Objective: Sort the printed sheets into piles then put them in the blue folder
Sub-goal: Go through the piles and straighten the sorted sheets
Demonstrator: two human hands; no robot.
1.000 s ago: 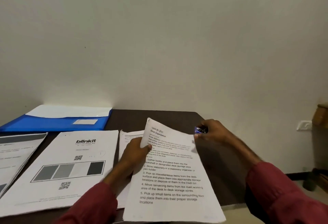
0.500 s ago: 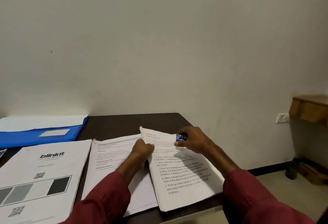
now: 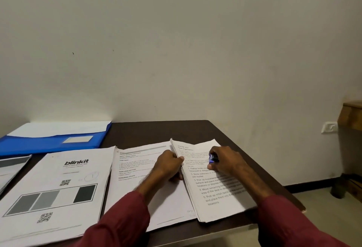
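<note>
I see the desk (image 3: 156, 131) with 4 piles; the blue folder (image 3: 49, 143) lies far left. My left hand (image 3: 166, 165) pinches the right stack (image 3: 215, 194) at its left edge; my right hand (image 3: 225, 161) presses it, curled round a small blue object (image 3: 212, 158).

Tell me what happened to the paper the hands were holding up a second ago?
The stack came down from tilted-up to lying on the table, right of the other piles. The left hand stays at its left edge; the right hand keeps its small blue thing. The blinkit pile and folder haven't moved.
</note>
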